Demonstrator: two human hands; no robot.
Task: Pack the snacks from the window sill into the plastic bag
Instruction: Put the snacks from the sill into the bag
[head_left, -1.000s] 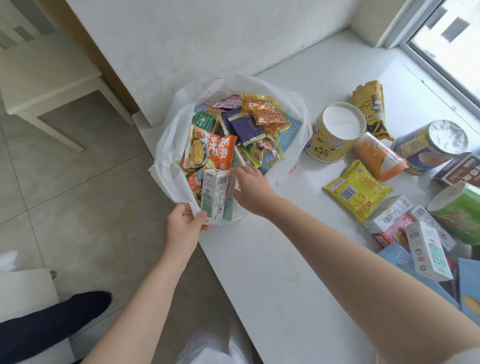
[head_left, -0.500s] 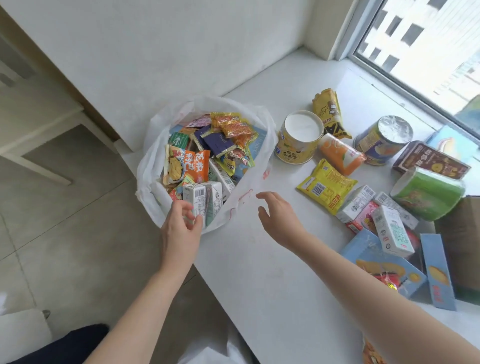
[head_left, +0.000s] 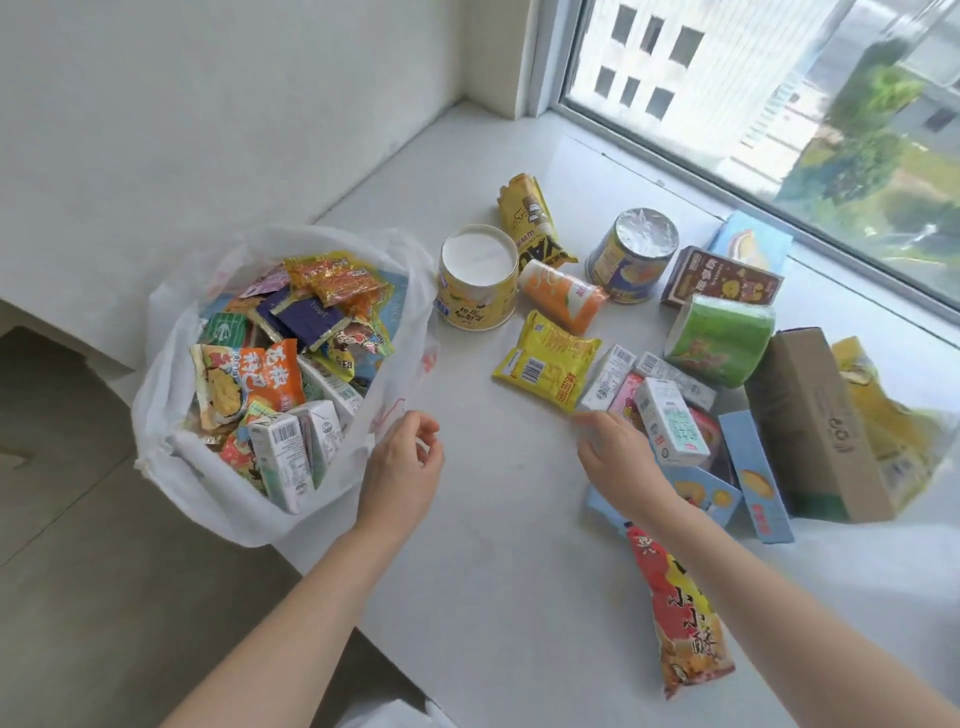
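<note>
A white plastic bag (head_left: 171, 467) hangs open at the sill's left edge, filled with several snack packets and small cartons (head_left: 291, 452). My left hand (head_left: 402, 467) hovers just right of the bag's rim, fingers loosely curled, holding nothing. My right hand (head_left: 618, 457) reaches over the sill toward the pile of snacks, its fingertips close to a small white carton (head_left: 608, 376) and a yellow packet (head_left: 545, 358); it grips nothing. Another white carton (head_left: 672, 423) stands right beside that hand.
On the white window sill (head_left: 493, 545) lie a yellow tub (head_left: 478, 280), an orange packet (head_left: 563, 293), a foil-topped tub (head_left: 636, 257), a green tub (head_left: 719, 338), blue boxes (head_left: 758, 478), a cardboard box (head_left: 815, 426) and a red-yellow bag (head_left: 680, 618). The window (head_left: 779, 104) runs along the right.
My right hand let go of the carton in the bag and moved right to the snack pile. My left hand released the bag's rim. The view swung right toward the window.
</note>
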